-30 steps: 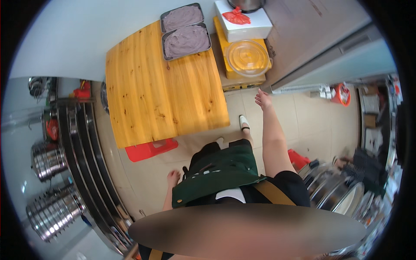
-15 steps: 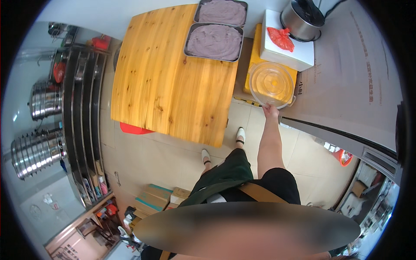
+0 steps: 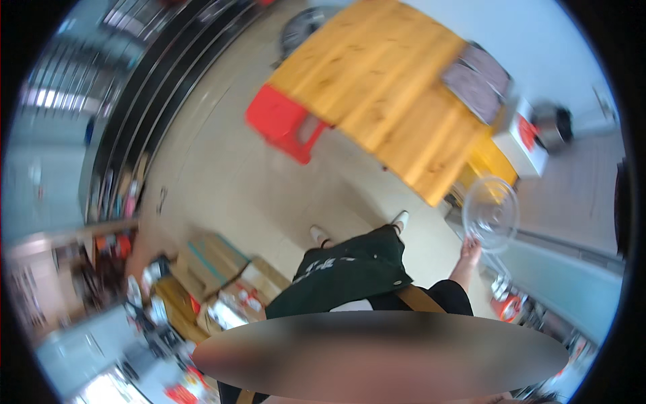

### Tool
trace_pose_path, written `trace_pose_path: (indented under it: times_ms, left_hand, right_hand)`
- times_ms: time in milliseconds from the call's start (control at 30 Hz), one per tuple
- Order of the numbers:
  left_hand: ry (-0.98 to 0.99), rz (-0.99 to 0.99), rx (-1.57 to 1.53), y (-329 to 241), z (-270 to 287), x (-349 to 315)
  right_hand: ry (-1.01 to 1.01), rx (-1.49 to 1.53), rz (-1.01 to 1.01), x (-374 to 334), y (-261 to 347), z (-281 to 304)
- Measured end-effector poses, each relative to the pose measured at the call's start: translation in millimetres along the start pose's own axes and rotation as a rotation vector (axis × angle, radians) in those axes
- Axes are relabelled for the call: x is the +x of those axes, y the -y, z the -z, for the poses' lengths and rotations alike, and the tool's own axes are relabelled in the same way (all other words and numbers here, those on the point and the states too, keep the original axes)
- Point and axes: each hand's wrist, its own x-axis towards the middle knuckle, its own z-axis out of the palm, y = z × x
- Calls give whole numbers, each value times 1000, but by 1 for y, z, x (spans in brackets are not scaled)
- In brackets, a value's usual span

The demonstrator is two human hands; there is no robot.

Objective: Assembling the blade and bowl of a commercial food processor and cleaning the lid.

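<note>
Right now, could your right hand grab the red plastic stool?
Probably not: the right hand is occupied, holding the clear round plastic lid or bowl by its rim, and the red plastic stool stands well off to the left, by the wooden table.

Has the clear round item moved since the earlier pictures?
Yes: the clear round item, in the right hand, moved from over the yellow box to its near side.

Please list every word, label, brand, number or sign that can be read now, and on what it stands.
No text can be read.
Dark green apron: pale marks, too blurred to read.
Clear round lid in the right hand: no print can be made out.
Cardboard box: any print is too blurred to read.
</note>
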Motion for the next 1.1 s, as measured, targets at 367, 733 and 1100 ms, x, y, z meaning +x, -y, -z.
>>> trace_pose_path:
  times_ms: [367, 733, 1100]
  left_hand:
    - [-50, -46, -435, -119, 135, 150]
    - [63, -312, -364, -371, 224, 264]
    - [-121, 277, -310, -400, 289, 323]
  right_hand:
    - [470, 62, 105, -167, -80, -217]
    - [789, -17, -134, -301, -355, -540]
    - [961, -164, -488, -428, -576, -826]
